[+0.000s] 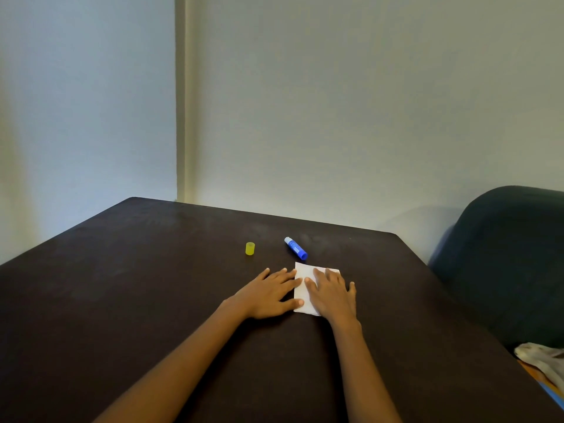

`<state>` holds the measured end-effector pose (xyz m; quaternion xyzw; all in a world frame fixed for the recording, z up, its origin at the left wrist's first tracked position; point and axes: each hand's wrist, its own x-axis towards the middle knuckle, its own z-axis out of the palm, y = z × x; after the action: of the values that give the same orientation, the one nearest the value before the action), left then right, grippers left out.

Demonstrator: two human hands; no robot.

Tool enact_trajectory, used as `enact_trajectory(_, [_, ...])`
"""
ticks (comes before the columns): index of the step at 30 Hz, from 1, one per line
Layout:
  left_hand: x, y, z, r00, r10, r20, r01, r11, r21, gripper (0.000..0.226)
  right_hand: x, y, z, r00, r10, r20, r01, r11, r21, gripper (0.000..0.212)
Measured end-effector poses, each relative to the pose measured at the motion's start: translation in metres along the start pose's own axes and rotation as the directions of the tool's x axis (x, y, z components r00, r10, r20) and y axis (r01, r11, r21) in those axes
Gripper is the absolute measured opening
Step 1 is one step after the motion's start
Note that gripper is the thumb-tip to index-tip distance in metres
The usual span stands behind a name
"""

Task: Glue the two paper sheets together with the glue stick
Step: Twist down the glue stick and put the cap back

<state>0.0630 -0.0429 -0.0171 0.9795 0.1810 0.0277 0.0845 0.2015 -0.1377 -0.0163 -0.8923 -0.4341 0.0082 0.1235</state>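
Note:
A small white paper (303, 271) lies flat on the dark table (152, 285); I cannot tell whether it is one sheet or two stacked. My right hand (332, 293) rests flat on it, fingers spread, and covers its right half. My left hand (271, 293) lies flat beside it, with thumb and fingertips touching the paper's left edge. Just beyond the paper lies the blue glue stick (296, 248) on its side, uncapped, its white tip pointing away to the left. Its yellow cap (250, 248) stands alone further left.
A pale wall rises right behind the table's far edge. A dark upholstered chair (503, 261) stands off the table's right side, with some crumpled cloth or paper (543, 358) at the right edge of view.

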Motion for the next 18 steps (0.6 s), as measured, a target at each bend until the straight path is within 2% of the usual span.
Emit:
enact_trajectory(4, [0.002,0.000,0.000,1.000,-0.006,0.014,0.006,1.000,0.020,0.064,-0.002,-0.002,-0.002,1.000,0.006,0.029,-0.006,1.000,-0.012,0.053])
enact_trajectory(6, [0.002,0.000,0.000,1.000,-0.007,-0.002,0.007,1.000,0.001,0.063,-0.004,-0.002,-0.003,1.000,0.016,-0.002,-0.016,1.000,0.005,0.052])
enact_trajectory(7, [0.002,-0.001,0.000,1.000,-0.013,-0.024,0.012,0.999,-0.043,0.062,-0.004,-0.004,-0.005,0.997,0.024,-0.069,-0.023,1.000,0.022,0.050])
enact_trajectory(9, [0.003,-0.004,-0.001,0.993,-0.058,-0.108,0.031,0.972,-0.234,0.061,-0.003,-0.008,-0.011,0.951,0.020,-0.310,-0.006,0.999,0.046,0.045])
enact_trajectory(11, [0.005,-0.009,-0.004,0.966,-0.153,-0.207,0.031,0.868,-0.496,0.060,0.006,-0.019,-0.018,0.877,-0.046,-0.478,0.072,0.997,0.037,0.038])
enact_trajectory(12, [0.006,-0.012,-0.005,0.948,-0.203,-0.246,0.016,0.800,-0.600,0.059,0.014,-0.026,-0.020,0.875,-0.072,-0.478,0.107,0.993,0.047,0.036])
enact_trajectory(14, [0.009,-0.015,-0.008,0.912,-0.275,-0.305,-0.020,0.713,-0.701,0.057,0.032,-0.044,-0.024,0.923,-0.074,-0.379,0.117,0.989,0.092,0.036])
enact_trajectory(18, [0.013,-0.021,-0.007,0.881,-0.300,-0.366,-0.092,0.651,-0.753,0.053,0.063,-0.072,-0.018,0.988,-0.043,-0.148,0.038,0.999,-0.034,0.048])
